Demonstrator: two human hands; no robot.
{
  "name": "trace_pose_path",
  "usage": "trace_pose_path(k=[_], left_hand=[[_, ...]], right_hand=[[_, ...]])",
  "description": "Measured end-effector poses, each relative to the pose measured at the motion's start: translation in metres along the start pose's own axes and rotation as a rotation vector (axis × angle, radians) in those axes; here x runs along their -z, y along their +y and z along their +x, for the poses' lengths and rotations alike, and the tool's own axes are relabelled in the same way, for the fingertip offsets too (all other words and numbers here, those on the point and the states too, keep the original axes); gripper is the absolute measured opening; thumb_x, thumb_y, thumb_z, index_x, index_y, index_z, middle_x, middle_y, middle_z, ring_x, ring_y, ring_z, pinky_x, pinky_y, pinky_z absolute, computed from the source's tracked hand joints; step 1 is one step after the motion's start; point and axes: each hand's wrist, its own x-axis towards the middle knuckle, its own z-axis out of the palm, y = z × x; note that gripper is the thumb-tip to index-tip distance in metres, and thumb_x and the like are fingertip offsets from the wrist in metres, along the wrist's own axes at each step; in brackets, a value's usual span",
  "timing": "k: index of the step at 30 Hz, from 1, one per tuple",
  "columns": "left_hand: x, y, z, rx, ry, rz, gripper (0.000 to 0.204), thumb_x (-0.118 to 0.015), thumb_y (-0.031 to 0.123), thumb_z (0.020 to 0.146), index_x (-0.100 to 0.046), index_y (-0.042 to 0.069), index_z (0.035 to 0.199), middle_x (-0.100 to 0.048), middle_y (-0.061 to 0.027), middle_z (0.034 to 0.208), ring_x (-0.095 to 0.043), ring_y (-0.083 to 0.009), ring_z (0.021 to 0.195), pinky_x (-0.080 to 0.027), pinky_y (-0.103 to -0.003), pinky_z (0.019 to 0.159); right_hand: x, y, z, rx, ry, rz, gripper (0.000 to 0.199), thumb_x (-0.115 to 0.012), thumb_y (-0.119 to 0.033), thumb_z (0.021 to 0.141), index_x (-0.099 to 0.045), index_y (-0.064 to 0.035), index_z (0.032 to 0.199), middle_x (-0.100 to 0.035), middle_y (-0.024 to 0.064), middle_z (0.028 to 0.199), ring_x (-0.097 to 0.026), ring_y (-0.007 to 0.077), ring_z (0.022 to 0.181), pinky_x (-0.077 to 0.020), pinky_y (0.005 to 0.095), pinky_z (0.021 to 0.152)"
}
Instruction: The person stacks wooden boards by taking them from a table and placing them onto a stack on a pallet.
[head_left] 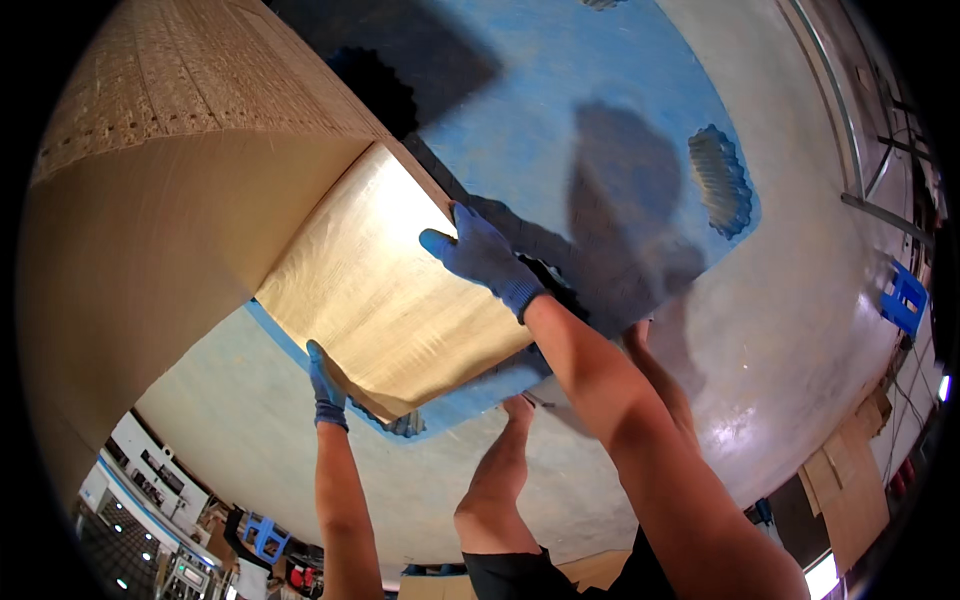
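- Pale plywood sheet [385, 300], glossy under the light, lies tilted on a blue plastic pallet [560, 130], its upper edge against a tall stack of boards [170, 190] at nine o'clock.
- The gloved left hand [325, 385] clasps the sheet's near corner at seven o'clock.
- The gloved right hand [485, 258] grips its right edge near centre.
- It looks like mid-placement; squaring the sheet needs both hands moving together.

Two gloved hands [484, 258], one plywood sheet [385, 290], one blue pallet [560, 130]
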Motion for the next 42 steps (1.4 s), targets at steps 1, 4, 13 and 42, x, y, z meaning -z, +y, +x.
trace_pose_path(k=[1, 4, 13, 42], left_hand=[[0.007, -0.001, 0.002, 0.016, 0.008, -0.008, 0.074, -0.047, 0.058, 0.096, -0.042, -0.003, 0.138, -0.048, -0.0088, 0.136, -0.044, -0.0194, 0.124, -0.033, -0.032, 0.107], [0.038, -0.002, 0.009, 0.122, 0.108, 0.084, 0.064, -0.052, 0.054, 0.096, -0.052, 0.0, 0.13, -0.058, -0.0068, 0.123, -0.053, -0.0176, 0.111, -0.041, -0.03, 0.097], [-0.011, -0.024, -0.098, -0.202, 0.449, 0.716, 0.05, -0.059, 0.029, 0.095, -0.054, -0.007, 0.129, -0.066, -0.0203, 0.117, -0.065, -0.0267, 0.102, -0.05, -0.035, 0.087], [-0.116, 0.232, -0.342, 0.262, -0.047, 0.1, 0.023, -0.056, 0.034, 0.089, -0.051, 0.014, 0.1, -0.052, -0.0061, 0.087, -0.048, -0.0208, 0.062, -0.036, -0.033, 0.046]], right_hand=[[0.001, -0.002, 0.0, 0.015, -0.019, 0.008, 0.079, -0.057, -0.057, 0.087, -0.046, 0.0087, 0.128, -0.054, 0.0306, 0.126, -0.054, 0.0422, 0.118, -0.044, 0.0451, 0.099], [0.024, -0.006, 0.005, 0.009, -0.077, 0.033, 0.075, -0.058, -0.057, 0.086, -0.049, 0.0057, 0.127, -0.058, 0.0291, 0.121, -0.055, 0.0428, 0.114, -0.0448, 0.0453, 0.098], [0.151, 0.156, -0.146, -0.267, 0.126, 0.232, 0.048, -0.055, -0.046, 0.092, -0.065, -0.0008, 0.107, -0.068, 0.0222, 0.097, -0.065, 0.032, 0.093, -0.0469, 0.0406, 0.08], [0.391, 0.096, -0.614, -0.456, 0.568, 0.535, 0.027, -0.063, -0.03, 0.087, -0.059, -0.0112, 0.068, -0.046, -0.0031, 0.06, -0.043, 0.0094, 0.053, -0.0334, 0.0303, 0.048]])
